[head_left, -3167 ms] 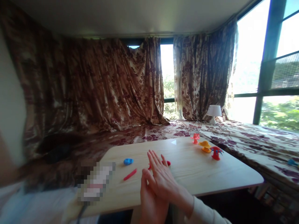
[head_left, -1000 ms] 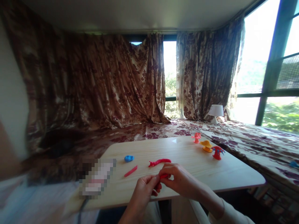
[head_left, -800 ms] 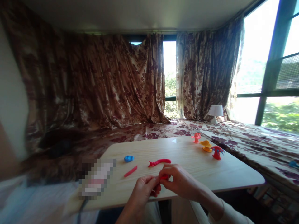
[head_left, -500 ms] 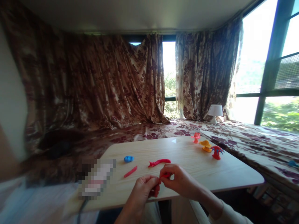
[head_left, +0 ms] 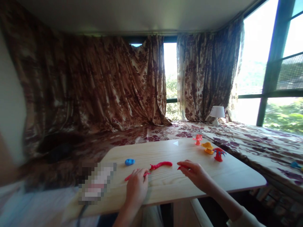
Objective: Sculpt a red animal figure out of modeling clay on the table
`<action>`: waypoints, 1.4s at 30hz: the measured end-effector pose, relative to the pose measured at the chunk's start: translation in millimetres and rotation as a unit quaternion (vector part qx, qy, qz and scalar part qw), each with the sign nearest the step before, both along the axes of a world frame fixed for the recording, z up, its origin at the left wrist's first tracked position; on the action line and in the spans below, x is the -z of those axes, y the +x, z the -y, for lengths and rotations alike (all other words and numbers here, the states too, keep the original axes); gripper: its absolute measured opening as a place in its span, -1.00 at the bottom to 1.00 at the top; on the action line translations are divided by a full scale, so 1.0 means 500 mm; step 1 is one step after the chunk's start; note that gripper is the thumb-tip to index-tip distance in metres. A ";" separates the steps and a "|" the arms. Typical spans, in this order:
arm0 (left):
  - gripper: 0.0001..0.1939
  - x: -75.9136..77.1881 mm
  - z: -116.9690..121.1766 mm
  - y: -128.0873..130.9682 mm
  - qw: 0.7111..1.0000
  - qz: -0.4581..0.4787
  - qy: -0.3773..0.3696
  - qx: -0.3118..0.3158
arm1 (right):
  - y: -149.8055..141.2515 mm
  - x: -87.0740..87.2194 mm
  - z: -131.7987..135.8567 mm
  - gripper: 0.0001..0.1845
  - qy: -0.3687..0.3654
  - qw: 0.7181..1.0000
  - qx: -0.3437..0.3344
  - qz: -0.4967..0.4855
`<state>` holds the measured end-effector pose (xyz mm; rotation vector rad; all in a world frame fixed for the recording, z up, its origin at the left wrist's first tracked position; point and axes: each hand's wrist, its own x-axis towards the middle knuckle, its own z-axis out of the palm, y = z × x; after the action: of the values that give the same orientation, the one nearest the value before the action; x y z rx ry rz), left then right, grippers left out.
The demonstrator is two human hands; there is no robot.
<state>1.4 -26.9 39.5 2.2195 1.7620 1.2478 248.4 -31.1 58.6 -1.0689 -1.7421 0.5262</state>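
Note:
My left hand [head_left: 136, 186] is closed over the left-middle of the table, a red piece of modelling clay [head_left: 146, 173] showing at its fingertips. The red clay stick [head_left: 127, 177] lies partly hidden behind that hand. To the right, my right hand [head_left: 193, 172] pinches a small bit of red clay [head_left: 179, 167] just above the tabletop. Between the two hands rests a long, curved red clay roll [head_left: 162, 164] with small prongs at its left end. A blue clay lump [head_left: 130, 162] sits beyond my left hand.
Three clay figures stand at the table's right rear: a coral one [head_left: 197, 139], a yellow one [head_left: 207, 147] and a red one with blue strips [head_left: 219, 154]. A blurred-out device [head_left: 98, 186] with a cable lies on the left edge of the wooden table [head_left: 227, 179]. A white lamp [head_left: 217, 114] stands behind.
Earlier my hands worked together on red clay near the table's front edge. They have moved apart, left hand leftward and right hand rightward, each with a red piece in it.

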 end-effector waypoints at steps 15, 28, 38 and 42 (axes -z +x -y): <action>-0.79 -0.022 0.076 0.105 0.956 0.248 -0.067 0.143 | -0.095 0.016 0.036 -0.83 -0.013 0.990 -0.125 -0.060; -0.73 -0.030 0.080 0.096 0.868 0.446 -0.158 0.152 | -0.102 -0.020 0.067 -0.83 0.030 0.993 -0.112 -0.027; -0.69 -0.043 0.096 0.103 0.843 0.467 -0.189 0.191 | -0.108 0.007 0.052 -0.91 -0.046 0.985 -0.103 -0.134; -0.71 -0.045 0.098 0.110 0.838 0.480 -0.184 0.185 | -0.107 0.008 0.052 -0.86 -0.055 0.985 -0.101 -0.127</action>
<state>56.5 -75.7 62.1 1.2299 0.9863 1.3859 195.1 -56.9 54.4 -0.8619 -1.6159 0.8580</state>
